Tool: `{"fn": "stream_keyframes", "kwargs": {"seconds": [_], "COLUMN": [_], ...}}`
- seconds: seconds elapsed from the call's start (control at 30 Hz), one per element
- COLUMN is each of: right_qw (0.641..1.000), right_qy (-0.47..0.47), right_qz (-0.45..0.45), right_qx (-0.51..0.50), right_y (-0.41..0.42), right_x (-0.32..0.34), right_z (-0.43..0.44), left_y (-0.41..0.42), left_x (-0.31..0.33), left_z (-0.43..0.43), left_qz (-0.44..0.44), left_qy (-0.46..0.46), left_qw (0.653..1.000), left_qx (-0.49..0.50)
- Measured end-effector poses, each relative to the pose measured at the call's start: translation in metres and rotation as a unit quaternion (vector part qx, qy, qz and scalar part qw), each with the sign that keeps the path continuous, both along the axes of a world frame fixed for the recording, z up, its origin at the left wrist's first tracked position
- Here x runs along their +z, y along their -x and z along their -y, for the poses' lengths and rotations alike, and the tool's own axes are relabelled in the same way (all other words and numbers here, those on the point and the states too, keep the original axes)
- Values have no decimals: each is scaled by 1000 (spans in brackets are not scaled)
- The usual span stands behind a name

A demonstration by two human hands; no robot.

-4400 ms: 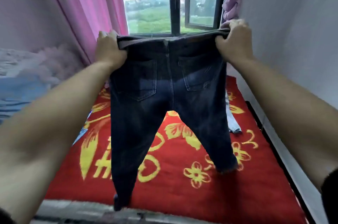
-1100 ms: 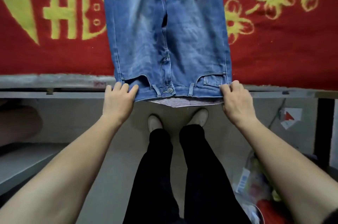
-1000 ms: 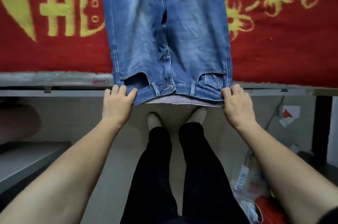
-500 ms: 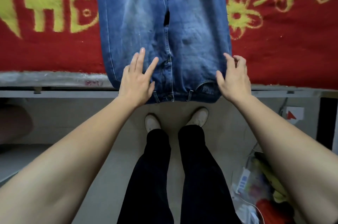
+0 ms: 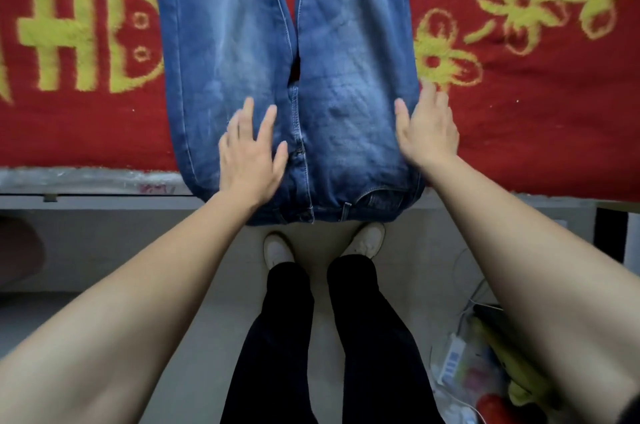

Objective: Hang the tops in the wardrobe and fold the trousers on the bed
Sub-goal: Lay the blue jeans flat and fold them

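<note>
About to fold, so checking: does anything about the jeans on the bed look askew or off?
Only one thing: the waistband of the blue jeans hangs past the bed edge instead of resting on the red blanket. Otherwise the jeans lie flat, legs side by side, with the left hand and right hand flat at the hips.

Jeans legs beyond top edge

Faded blue jeans are seen at upper centre on a red blanket patterned with yellow flowers; black trousers below.
</note>
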State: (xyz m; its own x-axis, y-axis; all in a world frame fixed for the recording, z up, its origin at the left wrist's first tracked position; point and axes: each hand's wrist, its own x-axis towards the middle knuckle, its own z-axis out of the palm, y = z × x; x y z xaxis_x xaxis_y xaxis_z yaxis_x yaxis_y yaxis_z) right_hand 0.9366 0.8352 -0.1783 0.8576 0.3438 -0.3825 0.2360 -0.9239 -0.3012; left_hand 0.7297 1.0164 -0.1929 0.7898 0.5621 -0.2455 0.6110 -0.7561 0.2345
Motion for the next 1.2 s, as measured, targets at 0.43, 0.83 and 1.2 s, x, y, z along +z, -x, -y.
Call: {"fn": "stream_keyframes", "kwargs": {"seconds": [0.43,0.83,1.2], "right_qw": [978,948,854], "right_qy": [-26,-130,-280], "right_qz": [-99,-232,-366], "right_qx": [-182,-174,-240], "right_y": [-90,-103,-105], "right_x": [-52,-43,-35], "right_z": [13,31,44], "left_y": [-59,-83,-127], "left_x": [-19,-27,-18], "left_z": [9,-5,176], "left_qz": [-264,-236,51], "left_qy": [86,94,70], "left_qw": [961,967,995], "left_qx": [-7,-25,-57]}}
